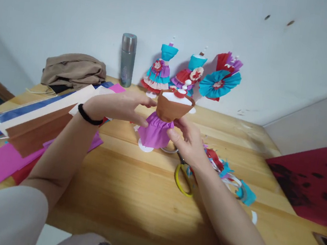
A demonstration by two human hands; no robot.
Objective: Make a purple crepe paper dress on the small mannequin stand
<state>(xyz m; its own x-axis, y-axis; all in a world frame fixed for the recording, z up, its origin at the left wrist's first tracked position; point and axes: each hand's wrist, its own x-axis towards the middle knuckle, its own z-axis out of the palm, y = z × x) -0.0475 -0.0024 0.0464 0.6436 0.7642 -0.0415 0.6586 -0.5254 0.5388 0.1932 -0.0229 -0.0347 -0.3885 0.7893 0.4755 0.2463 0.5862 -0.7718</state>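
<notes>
A small paper dress figure [163, 122] stands on a white round base on the wooden table [128, 198]. It has a brown paper bodice and a purple gathered skirt. My left hand [120, 106] reaches in from the left, its fingers stretched out and touching the bodice and the top of the skirt. A black band sits on that wrist. My right hand [187, 140] presses its fingertips against the skirt's right side, just under the bodice.
Yellow-handled scissors [184, 178] and coloured paper scraps [229, 174] lie by my right wrist. Paper sheets [25, 127] in pink, brown, white and blue lie at left. At the back stand two finished paper dresses [158, 71], a paper fan [219, 79], a steel flask [127, 58] and folded cloth [73, 70].
</notes>
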